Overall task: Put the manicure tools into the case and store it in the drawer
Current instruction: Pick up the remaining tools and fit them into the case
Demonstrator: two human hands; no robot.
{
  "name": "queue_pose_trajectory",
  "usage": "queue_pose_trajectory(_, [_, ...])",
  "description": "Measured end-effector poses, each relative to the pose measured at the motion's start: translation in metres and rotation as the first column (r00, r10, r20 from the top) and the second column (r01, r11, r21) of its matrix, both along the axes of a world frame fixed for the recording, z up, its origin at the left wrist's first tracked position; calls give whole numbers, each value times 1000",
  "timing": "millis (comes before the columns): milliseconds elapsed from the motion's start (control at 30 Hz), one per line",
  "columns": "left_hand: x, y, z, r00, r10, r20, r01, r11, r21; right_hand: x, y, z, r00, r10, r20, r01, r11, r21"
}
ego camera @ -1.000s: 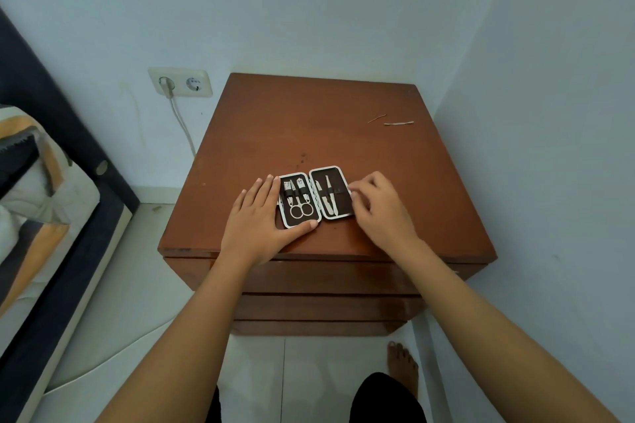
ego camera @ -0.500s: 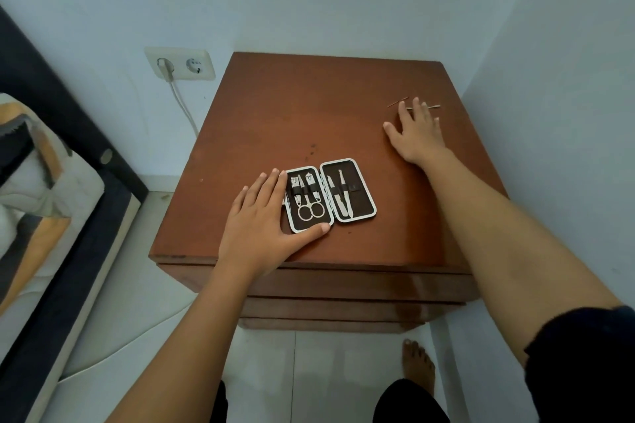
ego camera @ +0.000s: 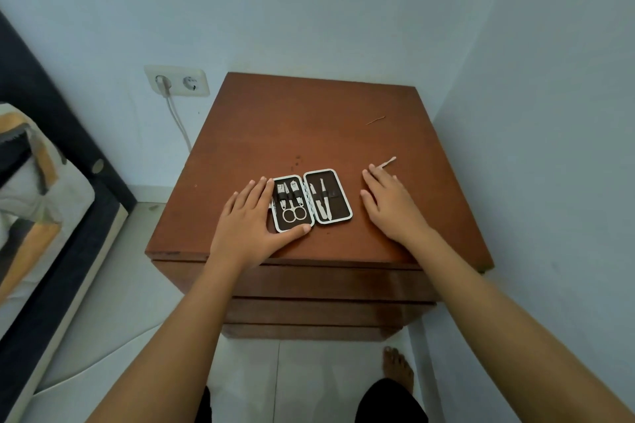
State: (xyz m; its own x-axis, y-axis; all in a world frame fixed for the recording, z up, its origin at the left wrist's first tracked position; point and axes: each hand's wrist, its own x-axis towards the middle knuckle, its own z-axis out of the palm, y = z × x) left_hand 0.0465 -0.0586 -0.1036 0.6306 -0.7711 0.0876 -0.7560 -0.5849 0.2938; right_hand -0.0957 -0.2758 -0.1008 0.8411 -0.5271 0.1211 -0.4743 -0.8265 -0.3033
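Note:
The open manicure case point(ego camera: 328, 197) lies on the brown nightstand top point(ego camera: 309, 127), near the front edge. Scissors and clippers sit in its left half, two slim tools in its right half. My left hand point(ego camera: 251, 227) lies flat against the case's left side, thumb on the bottom edge, holding it still. To the right of the case, my right hand point(ego camera: 388, 203) rests on the wood with a thin metal tool point(ego camera: 389, 162) sticking out from under its fingertips. A thinner stick point(ego camera: 375, 120) lies farther back on the top.
Closed drawer fronts point(ego camera: 309, 282) stack below the top. A wall point(ego camera: 549, 148) runs close along the right side. A socket with a plugged cable point(ego camera: 175, 81) is on the back wall, a bed point(ego camera: 41, 203) stands at left, and my bare foot point(ego camera: 397, 367) is on the tiled floor.
My right hand left the case, reached to the back right for the thin metal tool, and has drawn it back toward the case. The left hand stayed on the case.

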Motion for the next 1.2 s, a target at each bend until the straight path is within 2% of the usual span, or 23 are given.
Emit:
queue_pose_trajectory(333, [-1,1,2,1000,-5,-10,5,999,31,-53,33,8,973,-58,225,-4,965,263])
queue_pose_trajectory(600, [1,1,-2,1000,-4,-12,4,1000,21,-49,22,8,906,-203,372,98,954,283])
queue_pose_trajectory(733, [1,0,-3,1000,-2,-9,2,1000,18,-40,8,13,885,-352,304,237,904,355])
queue_pose_trajectory(933, [2,0,-4,1000,-4,-8,5,1000,7,-24,-10,23,894,-425,143,358,869,343])
queue_pose_trajectory(1033, [1,0,-3,1000,-7,-10,7,1000,12,-20,-12,26,901,-431,51,389,854,347])
queue_pose_trajectory(1200, [0,0,-1,1000,-9,-11,9,1000,9,-17,-3,22,911,-413,11,393,874,287])
